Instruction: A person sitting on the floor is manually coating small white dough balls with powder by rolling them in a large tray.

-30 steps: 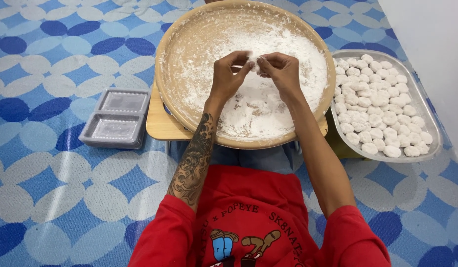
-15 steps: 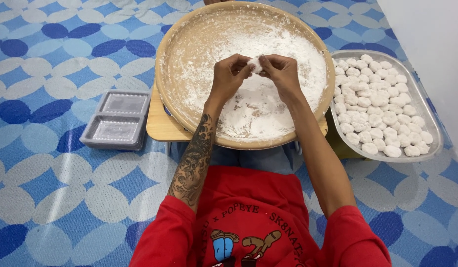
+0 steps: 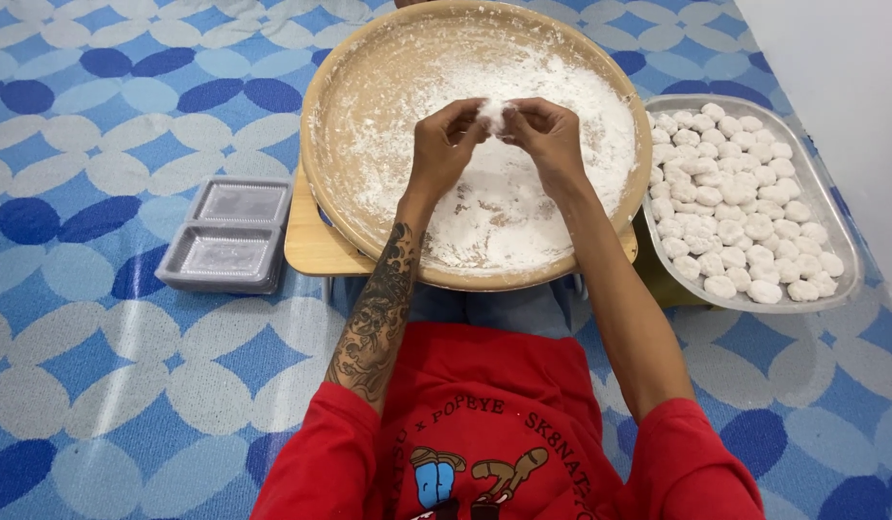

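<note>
From my remote station I read the scene from the wearer's body outward. Nearest is the red printed shirt (image 3: 494, 424), with both forearms reaching forward over the lap.

The left hand (image 3: 444, 146) and right hand (image 3: 547, 137) meet above the round wooden tray (image 3: 342, 116). Between their fingertips sits a small floured dough piece (image 3: 492, 114). The grip of each hand is narrow, pinched on that piece from opposite sides, clear of the flour below.

Change noted: against the views half a second and one second back, hands and dough piece hold almost the same spot and pose over the tray. I judge the shaping of this one piece is ongoing, with no set-down yet.

The tray carries a loose bed of white flour (image 3: 504, 212) and rests on a low wooden surface (image 3: 311, 252), overhanging it.

To the left, on the blue patterned floor (image 3: 99, 366), lie the stacked clear plastic containers (image 3: 229, 231), well apart from the hands. To the right a metal tray (image 3: 846, 265) holds many white dough balls (image 3: 735, 207), packed closely.
</note>
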